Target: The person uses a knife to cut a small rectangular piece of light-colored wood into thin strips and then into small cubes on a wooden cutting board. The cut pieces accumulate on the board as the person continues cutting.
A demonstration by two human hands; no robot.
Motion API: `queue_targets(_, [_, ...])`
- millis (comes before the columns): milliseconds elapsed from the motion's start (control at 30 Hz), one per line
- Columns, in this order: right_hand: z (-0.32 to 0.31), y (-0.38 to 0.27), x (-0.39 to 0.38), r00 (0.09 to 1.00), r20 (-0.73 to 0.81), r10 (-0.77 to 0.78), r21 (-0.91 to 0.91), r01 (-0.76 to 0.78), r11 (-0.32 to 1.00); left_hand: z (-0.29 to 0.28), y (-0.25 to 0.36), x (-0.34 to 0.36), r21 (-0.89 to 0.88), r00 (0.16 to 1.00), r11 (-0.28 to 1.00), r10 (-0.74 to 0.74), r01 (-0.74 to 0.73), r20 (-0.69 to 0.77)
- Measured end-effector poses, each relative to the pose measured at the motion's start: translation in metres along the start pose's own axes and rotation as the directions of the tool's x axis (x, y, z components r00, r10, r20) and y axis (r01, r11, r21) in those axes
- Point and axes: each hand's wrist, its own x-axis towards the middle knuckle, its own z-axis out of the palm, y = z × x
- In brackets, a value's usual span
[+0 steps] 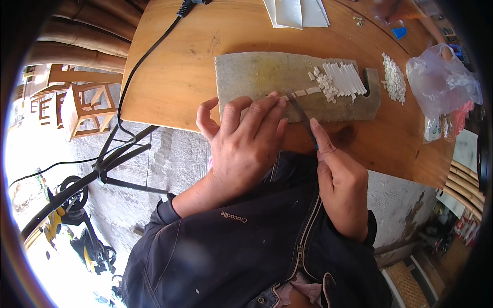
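Note:
A worn wooden cutting board (251, 72) lies on the table in front of me. My right hand (341, 177) is closed round the handle of a knife (302, 112), its dark blade angled to the far left over the board's near edge. My left hand (245, 131) is bent over the board, fingertips pressing a thin white strip (283, 97) down beside the blade tip; most of the strip is hidden by the fingers. Short cut pieces (306, 93) line up to the right of the blade. Farther right lie a heap of white bits (324, 84) and a row of uncut white strips (343, 78).
Right of the board sit a pile of white bits (393, 79) and a clear plastic bag (441, 79). White sheets (298, 13) lie at the far edge. A black cable (149, 54) crosses the table's left side. Another person's arm (431, 28) shows at the far right.

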Motion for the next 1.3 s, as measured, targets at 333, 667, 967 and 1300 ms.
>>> queue_targets(333, [0.007, -0.008, 0.000, 1.000, 0.007, 0.022, -0.107, -0.021, 0.994, 0.001, 0.000, -0.001, -0.011, 1.000, 1.000, -0.006, 0.006, -0.010])
queue_targets(667, [0.002, -0.006, 0.004, 1.000, 0.009, 0.025, -0.005, -0.025, 1.000, -0.002, -0.001, -0.003, 0.011, 1.000, 1.000, -0.022, 0.022, 0.005])
queue_targets(967, [0.009, -0.006, 0.003, 1.000, -0.002, -0.027, -0.019, 0.027, 0.999, -0.002, 0.000, -0.002, 0.012, 0.999, 0.999, -0.039, 0.039, 0.002])
queue_targets(1300, [0.008, -0.013, 0.006, 0.999, 0.028, 0.039, -0.039, -0.038, 0.999, 0.000, -0.003, -0.006, -0.040, 1.000, 0.999, -0.018, 0.017, -0.003])
